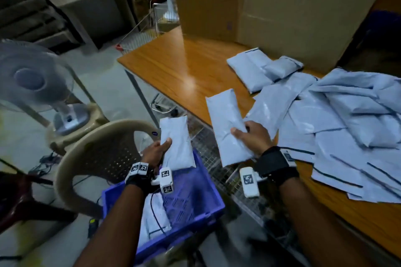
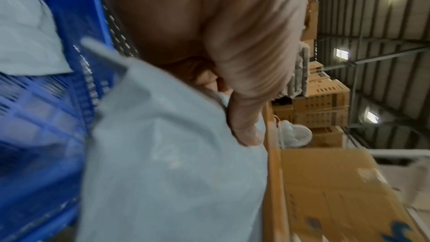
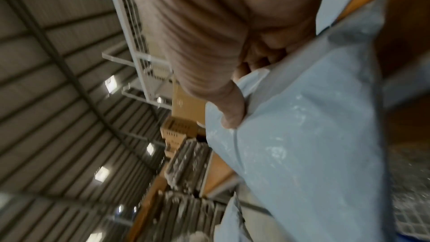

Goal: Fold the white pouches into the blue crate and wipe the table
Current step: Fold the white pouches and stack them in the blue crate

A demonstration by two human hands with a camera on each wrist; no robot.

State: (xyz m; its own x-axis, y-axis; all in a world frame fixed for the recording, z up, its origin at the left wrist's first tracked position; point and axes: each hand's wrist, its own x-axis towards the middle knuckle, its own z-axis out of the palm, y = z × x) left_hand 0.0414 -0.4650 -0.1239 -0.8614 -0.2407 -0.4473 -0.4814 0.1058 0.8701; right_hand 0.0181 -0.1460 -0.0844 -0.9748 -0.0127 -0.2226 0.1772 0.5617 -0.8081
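Head view: 2 hands, 2 folded pouches [image 1: 176, 143] held.

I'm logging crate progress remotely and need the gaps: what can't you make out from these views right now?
- Blue crate contents, head view: the left hand, its folded pouch and the forearm cover part, so no count.
- Loose pouch pile, head view: overlapping and cut by the right edge.
- Right hand fingers under its pouch: hidden; wrist view blurred.
- Table under the pile: covered.
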